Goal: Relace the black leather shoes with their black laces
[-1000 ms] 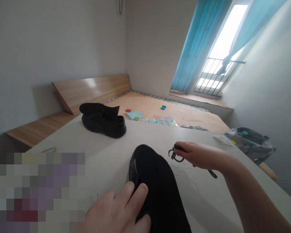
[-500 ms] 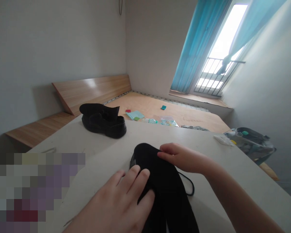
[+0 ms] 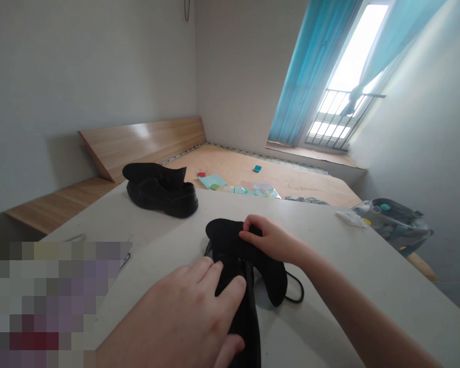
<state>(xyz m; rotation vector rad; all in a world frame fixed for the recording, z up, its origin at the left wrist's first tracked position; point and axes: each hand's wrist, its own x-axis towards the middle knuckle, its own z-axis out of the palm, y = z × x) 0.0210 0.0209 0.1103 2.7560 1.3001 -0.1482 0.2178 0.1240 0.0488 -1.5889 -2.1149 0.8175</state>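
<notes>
The near shoe (image 3: 241, 306) is plain black, and so is the insole (image 3: 249, 255) lifted off it, matt and without pattern. The lace (image 3: 297, 291) beside it is black too. The far shoe (image 3: 159, 190) is black with a slight sheen on its sole edge. The table (image 3: 329, 266) is off-white and unmarked. The bed frame (image 3: 145, 140) shows a light orange-brown wood grain. The curtain (image 3: 310, 71) is bright turquoise blue. The walls (image 3: 61, 76) are pale grey-white. The window railing (image 3: 333, 120) is dark. Small teal and red items (image 3: 257, 168) lie on the bed board.
</notes>
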